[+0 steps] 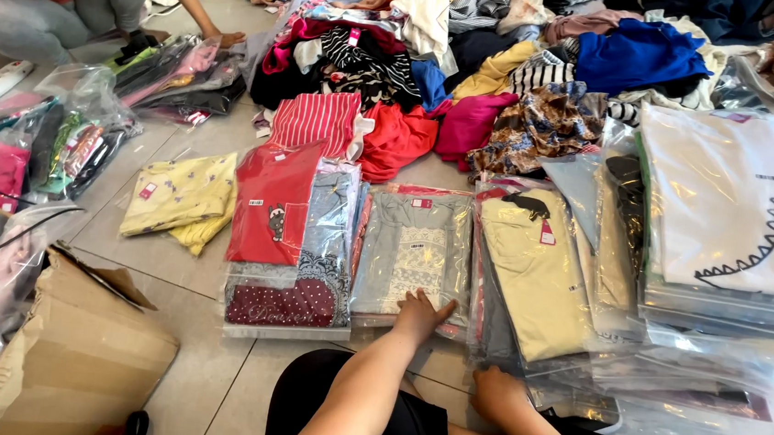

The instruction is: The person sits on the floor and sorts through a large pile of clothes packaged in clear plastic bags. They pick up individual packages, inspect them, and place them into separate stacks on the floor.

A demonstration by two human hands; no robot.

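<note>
- Tiled floor [199, 387], strewn with bagged clothes.
- Left hand [420, 316]: fingers spread flat on grey bag [414, 252], whose long axis runs away from the fingertips.
- Right hand [495, 392]: fingers curled at yellow bag [537, 271]'s near edge; grip unclear.

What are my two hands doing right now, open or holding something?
Left hand: open, fingers spread flat on the bagged grey garment, holding nothing.
Right hand: resting at the edge of the bagged yellow garment; grip cannot be told.
</note>
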